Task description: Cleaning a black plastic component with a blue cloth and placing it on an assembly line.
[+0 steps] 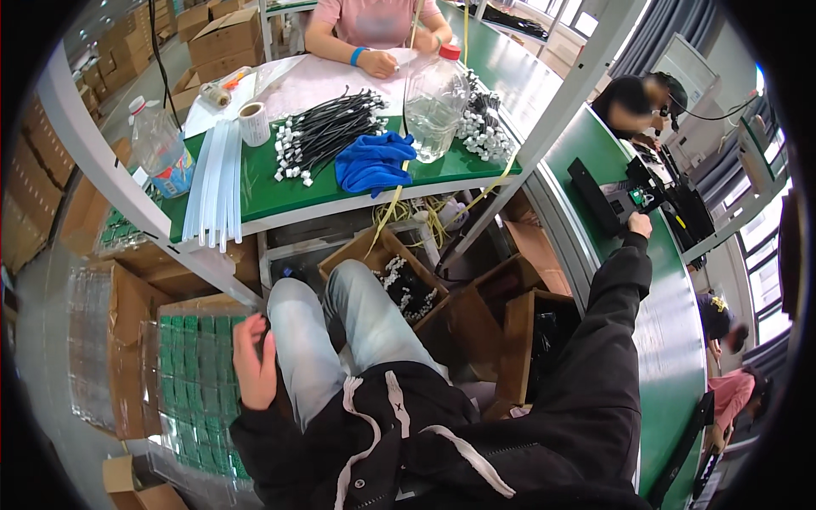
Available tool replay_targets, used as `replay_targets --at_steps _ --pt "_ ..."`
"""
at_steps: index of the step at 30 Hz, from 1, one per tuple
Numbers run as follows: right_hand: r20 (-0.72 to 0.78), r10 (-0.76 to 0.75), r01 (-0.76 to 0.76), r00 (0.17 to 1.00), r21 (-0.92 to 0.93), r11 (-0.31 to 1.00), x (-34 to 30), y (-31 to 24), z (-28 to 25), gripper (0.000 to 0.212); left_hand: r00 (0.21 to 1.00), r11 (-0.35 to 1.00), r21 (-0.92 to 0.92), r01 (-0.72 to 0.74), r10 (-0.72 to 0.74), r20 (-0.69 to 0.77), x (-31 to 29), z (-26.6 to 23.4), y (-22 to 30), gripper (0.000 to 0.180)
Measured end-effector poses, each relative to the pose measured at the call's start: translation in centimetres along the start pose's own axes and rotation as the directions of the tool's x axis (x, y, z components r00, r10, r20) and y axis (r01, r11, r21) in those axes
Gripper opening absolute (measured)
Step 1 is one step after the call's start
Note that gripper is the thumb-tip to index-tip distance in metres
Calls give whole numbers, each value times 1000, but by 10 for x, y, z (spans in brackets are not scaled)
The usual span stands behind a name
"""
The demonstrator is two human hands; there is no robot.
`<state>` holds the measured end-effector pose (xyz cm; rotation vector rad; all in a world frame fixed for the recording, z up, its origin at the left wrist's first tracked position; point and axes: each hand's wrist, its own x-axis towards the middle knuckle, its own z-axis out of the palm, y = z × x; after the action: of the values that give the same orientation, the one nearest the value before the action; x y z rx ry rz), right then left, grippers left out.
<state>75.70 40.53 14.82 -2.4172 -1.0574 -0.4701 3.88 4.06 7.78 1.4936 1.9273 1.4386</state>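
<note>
My left hand [255,361] hangs beside my left knee with nothing in it, fingers stretched and thumb apart. It is nearest to a stack of clear plastic trays [197,399] with green circuit boards in them. Out to the far right, my right hand [639,224] reaches over the long green workbench [667,302]. Its fingers are curled closed at the near edge of a black casing [599,197] that has a small green circuit board [643,197] at its right end. What those fingers pinch, if anything, is hidden.
The green table [272,191] ahead holds black cables [331,127] with white connectors, a blue cloth [374,161], a large clear jug [435,110], a bottle [161,153], a label roll [253,123] and translucent strips [214,183]. Cardboard boxes [518,340] crowd my legs. Co-workers sit ahead and right.
</note>
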Motion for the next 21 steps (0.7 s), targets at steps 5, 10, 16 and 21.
replay_targets --at_steps 5,10,16,21 --pt "-513 -516 705 686 296 644 -126 -135 -73 27 953 955 32 -294 290 88 87 52 35 19" --pt "-449 -583 678 677 688 258 -261 -288 -92 34 913 909 -104 -403 407 22 170 115 83 16" --pt "-547 -672 749 500 662 19 -351 -345 -122 36 949 929 -192 -315 303 -91 144 112 75 15" --pt "-476 -872 876 114 463 -138 -360 -385 -89 26 977 941 -267 -207 186 -102 116 102 62 13"
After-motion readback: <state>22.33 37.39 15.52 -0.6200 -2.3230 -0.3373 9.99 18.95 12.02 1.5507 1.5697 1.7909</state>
